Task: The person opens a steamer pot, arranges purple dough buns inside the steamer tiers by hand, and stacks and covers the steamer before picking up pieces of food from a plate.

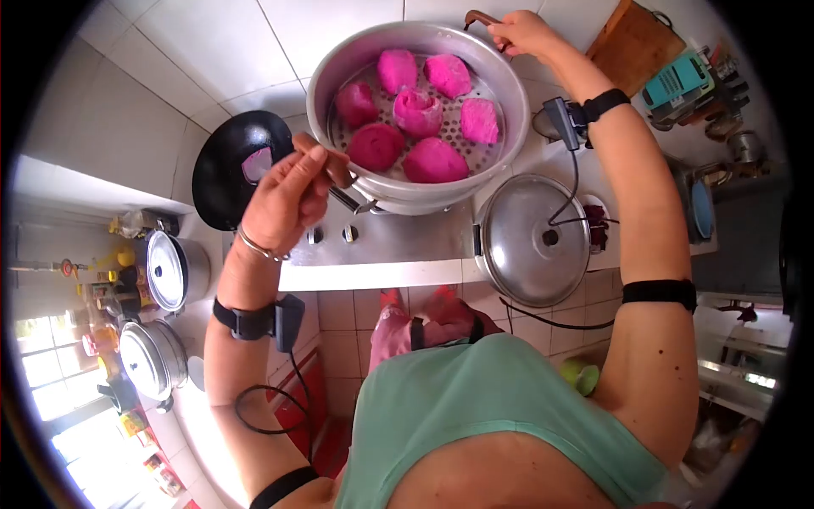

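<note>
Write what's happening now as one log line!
left hand: grips left handle | right hand: grips right handle | perforated pot: pink pieces inside | lid: off pot

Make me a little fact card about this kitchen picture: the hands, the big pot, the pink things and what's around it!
Pot: round, silver
Pink pieces: seven, inside the pot
Left hand: gripping one brown handle
Right hand: gripping the opposite handle
Wok: black, beside the pot
Lid: silver
</note>
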`<control>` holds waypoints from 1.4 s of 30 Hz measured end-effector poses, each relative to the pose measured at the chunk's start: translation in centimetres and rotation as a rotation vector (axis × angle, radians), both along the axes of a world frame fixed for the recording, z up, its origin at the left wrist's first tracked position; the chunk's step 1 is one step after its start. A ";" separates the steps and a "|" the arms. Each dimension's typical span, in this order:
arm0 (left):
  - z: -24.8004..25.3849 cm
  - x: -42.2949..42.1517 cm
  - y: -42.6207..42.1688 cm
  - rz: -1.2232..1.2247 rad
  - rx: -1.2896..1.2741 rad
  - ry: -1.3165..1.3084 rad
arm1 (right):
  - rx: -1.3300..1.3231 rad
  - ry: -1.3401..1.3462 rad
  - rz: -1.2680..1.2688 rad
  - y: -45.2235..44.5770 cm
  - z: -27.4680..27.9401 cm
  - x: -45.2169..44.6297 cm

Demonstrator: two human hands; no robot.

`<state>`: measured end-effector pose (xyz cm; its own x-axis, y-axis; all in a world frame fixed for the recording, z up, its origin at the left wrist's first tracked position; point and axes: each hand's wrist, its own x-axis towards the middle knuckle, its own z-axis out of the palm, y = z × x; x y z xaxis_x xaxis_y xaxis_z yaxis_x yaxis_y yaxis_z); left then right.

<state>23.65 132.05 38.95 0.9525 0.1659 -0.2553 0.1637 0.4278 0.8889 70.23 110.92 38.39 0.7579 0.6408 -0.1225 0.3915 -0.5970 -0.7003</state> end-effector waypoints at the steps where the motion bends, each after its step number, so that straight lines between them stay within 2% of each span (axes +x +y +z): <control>1: 0.7 0.1 0.4 0.005 0.042 -0.024 | 0.046 0.002 0.021 -0.2 0.9 -0.8; 4: 3.4 1.0 1.3 -0.036 0.123 -0.191 | 0.159 0.031 -0.137 -0.9 5.5 -4.1; 7: 6.2 2.8 2.2 -0.019 0.230 -0.290 | 0.204 -0.047 -0.107 -3.2 10.0 -4.9; 8: 7.3 3.4 3.4 -0.178 0.157 -0.330 | 0.248 -0.074 -0.127 -4.1 11.7 -6.7; 10: 10.2 4.4 2.1 -0.165 0.124 -0.360 | 0.216 -0.143 -0.220 -5.6 14.3 -7.9; 12: 12.1 5.1 1.0 -0.157 0.193 -0.329 | 0.282 -0.199 -0.209 -7.6 16.1 -9.4; 14: 13.3 6.3 0.3 -0.170 0.206 -0.394 | 0.271 -0.247 -0.338 -9.3 17.1 -9.1; 15: 13.5 6.8 0.5 -0.221 0.204 -0.408 | 0.270 -0.250 -0.338 -11.5 17.1 -6.4; 17: 13.7 8.0 0.1 -0.247 0.187 -0.434 | 0.268 -0.111 -0.184 -16.8 17.0 1.1; 20: 13.8 9.5 -0.9 -0.264 0.185 -0.443 | 0.242 -0.063 -0.243 -20.5 17.6 2.0; 27: 13.5 11.6 -2.4 -0.363 0.175 -0.450 | 0.227 -0.189 -0.375 -21.9 17.5 -6.5; 33: 12.8 12.6 -2.8 -0.387 0.158 -0.421 | 0.235 -0.044 -0.374 -25.0 15.9 -4.1; 36: 13.0 12.6 -3.1 -0.446 0.164 -0.399 | 0.233 -0.098 -0.412 -25.6 15.2 -3.7; 38: 13.1 12.1 -3.6 -0.342 0.195 -0.310 | 0.251 -0.074 -0.398 -26.0 14.7 -3.7; 42: 12.6 11.6 -3.4 -0.430 0.257 -0.356 | 0.316 -0.058 -0.386 -25.4 14.8 -7.1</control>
<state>35.27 128.66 51.54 0.9673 -0.2380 0.0881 -0.0519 0.1542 0.9867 63.16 85.49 53.22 0.9469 0.3111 0.0814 0.2271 -0.4677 -0.8542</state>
